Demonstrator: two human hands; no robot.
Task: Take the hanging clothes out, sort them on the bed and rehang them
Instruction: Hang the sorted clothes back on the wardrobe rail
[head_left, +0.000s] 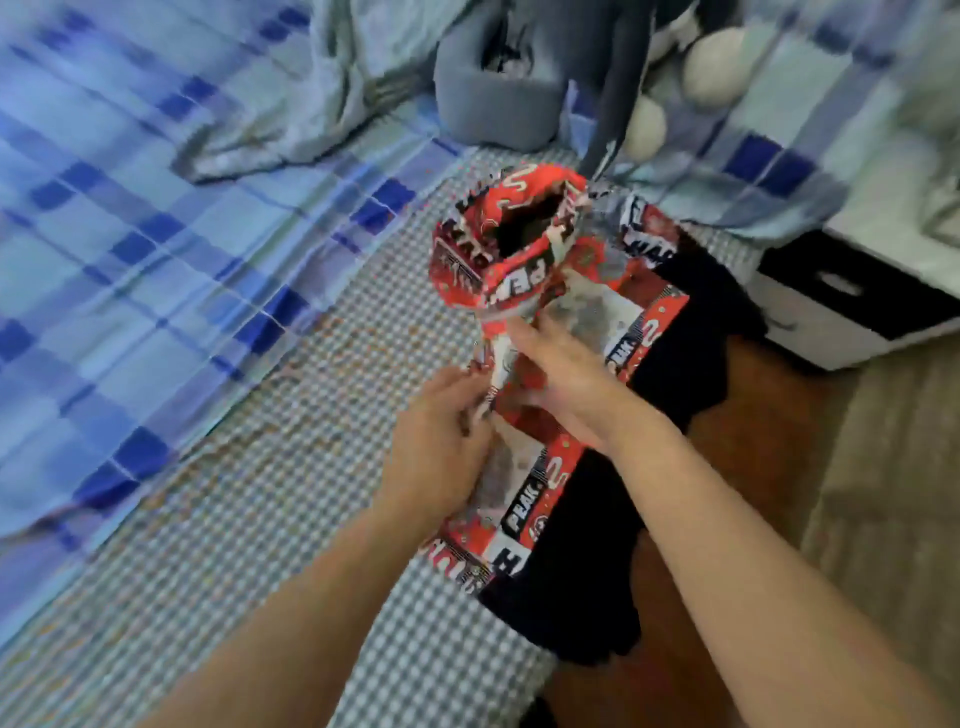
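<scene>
Both grips are closed on a red, black and white printed fabric garment (524, 249): the left hand (441, 447) pinches its bunched cloth and the right hand (566, 384) grasps it just beside, lifting the upper part while the lower part lies on the grey-and-white checked bed sheet (249, 467), over a black garment (587, 551) near the bed's edge.

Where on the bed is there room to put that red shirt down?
Free: checked grey sheet, between the blue plaid blanket and the hands. Crowded: right bed edge, where the red printed shirt and black clothes lie, and beside the grey fabric bin.
</scene>
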